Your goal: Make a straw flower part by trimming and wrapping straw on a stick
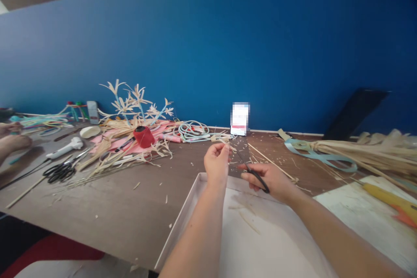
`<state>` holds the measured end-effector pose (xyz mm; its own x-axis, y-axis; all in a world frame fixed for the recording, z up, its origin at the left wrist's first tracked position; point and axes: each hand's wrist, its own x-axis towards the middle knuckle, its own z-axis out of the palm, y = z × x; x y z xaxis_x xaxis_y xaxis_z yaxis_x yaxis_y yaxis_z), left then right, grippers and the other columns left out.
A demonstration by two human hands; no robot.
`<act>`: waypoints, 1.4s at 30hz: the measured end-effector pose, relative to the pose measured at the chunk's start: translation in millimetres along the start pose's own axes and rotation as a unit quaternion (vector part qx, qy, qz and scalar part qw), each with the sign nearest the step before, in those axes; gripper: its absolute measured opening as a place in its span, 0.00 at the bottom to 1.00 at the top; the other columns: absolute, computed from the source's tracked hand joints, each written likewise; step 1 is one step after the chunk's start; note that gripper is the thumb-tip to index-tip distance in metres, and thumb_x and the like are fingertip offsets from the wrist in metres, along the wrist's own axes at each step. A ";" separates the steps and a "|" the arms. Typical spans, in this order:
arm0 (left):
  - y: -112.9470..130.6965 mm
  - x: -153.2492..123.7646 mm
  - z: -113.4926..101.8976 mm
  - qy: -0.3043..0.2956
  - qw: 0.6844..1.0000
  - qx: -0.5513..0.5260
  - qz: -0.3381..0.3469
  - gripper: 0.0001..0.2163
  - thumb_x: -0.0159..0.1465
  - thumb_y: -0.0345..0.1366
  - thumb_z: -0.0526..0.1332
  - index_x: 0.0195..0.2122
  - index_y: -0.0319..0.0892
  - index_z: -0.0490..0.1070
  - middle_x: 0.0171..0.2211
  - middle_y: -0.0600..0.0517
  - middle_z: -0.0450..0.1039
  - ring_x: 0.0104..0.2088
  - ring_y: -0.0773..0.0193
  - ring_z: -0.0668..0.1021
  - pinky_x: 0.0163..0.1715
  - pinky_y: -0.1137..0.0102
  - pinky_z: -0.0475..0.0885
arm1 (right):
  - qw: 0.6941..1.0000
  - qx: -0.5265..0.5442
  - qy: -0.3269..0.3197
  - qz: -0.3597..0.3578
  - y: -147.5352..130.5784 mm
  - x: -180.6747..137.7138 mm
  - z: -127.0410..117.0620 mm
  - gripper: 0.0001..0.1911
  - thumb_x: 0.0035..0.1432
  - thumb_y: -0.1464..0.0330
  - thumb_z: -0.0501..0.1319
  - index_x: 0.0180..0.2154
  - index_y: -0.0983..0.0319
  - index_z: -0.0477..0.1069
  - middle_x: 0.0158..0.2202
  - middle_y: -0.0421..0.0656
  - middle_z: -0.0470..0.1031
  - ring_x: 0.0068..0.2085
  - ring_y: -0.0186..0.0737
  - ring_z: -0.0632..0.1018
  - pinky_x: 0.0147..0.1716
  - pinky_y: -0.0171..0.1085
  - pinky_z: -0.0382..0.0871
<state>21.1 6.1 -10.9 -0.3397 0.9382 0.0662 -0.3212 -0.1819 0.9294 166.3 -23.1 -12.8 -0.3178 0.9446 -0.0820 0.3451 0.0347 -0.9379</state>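
Note:
My left hand is closed in a pinch above the far edge of a white shallow box. At its fingertips is a small pale strip, like straw or dried leaf. Close on the right, my right hand grips black-handled scissors. Their blades point up and left toward the strip; whether they touch it I cannot tell. Several thin pale clippings lie inside the box. My forearms cover part of it.
Beyond my hands a lit phone leans on the blue partition. Straw flowers, a red spool, more scissors and a white glue gun lie left. Right are a dried-fibre bundle and a yellow-handled tool. Another person's hand shows far left.

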 end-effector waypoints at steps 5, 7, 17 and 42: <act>0.5 -0.5 -0.1 0.004 1.000 0.005 0.000 0.10 0.51 0.38 0.62 0.29 0.37 0.69 0.25 0.51 0.72 0.26 0.68 0.73 0.23 0.76 0.66 | 1.000 0.000 0.002 -0.003 -0.5 0.4 0.4 0.30 0.48 0.56 0.62 0.49 0.67 0.69 0.17 0.37 0.65 0.21 0.32 0.65 0.21 0.32 0.58; 0.5 -0.6 0.0 0.005 1.000 0.006 0.001 0.10 0.51 0.38 0.62 0.29 0.37 0.69 0.24 0.51 0.72 0.26 0.69 0.73 0.23 0.76 0.66 | 1.000 -0.003 0.003 0.001 -1.0 0.5 0.5 0.29 0.48 0.56 0.62 0.49 0.67 0.69 0.17 0.37 0.65 0.21 0.32 0.65 0.21 0.32 0.58; -0.3 -0.6 1.0 -0.003 1.000 -0.003 0.002 0.09 0.51 0.38 0.62 0.29 0.37 0.69 0.24 0.52 0.71 0.25 0.70 0.72 0.22 0.77 0.66 | 1.000 -0.001 0.011 -0.001 -4.1 -1.5 0.9 0.27 0.48 0.56 0.62 0.46 0.66 0.71 0.17 0.37 0.65 0.20 0.32 0.66 0.21 0.32 0.59; -6.7 -8.6 2.5 -0.172 0.977 0.077 -0.099 0.11 0.48 0.40 0.65 0.30 0.38 0.72 0.23 0.52 0.70 0.23 0.72 0.70 0.21 0.78 0.65 | 0.975 0.160 0.146 -0.054 4.8 5.8 -10.9 0.28 0.43 0.60 0.66 0.47 0.62 0.68 0.31 0.41 0.70 0.29 0.34 0.70 0.28 0.34 0.64</act>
<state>28.4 0.0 -16.8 0.0410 0.9988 -0.0264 -0.2051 0.0343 0.9782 175.8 -13.9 -14.0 -0.0560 0.9954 0.0780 0.0165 0.0790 -0.9967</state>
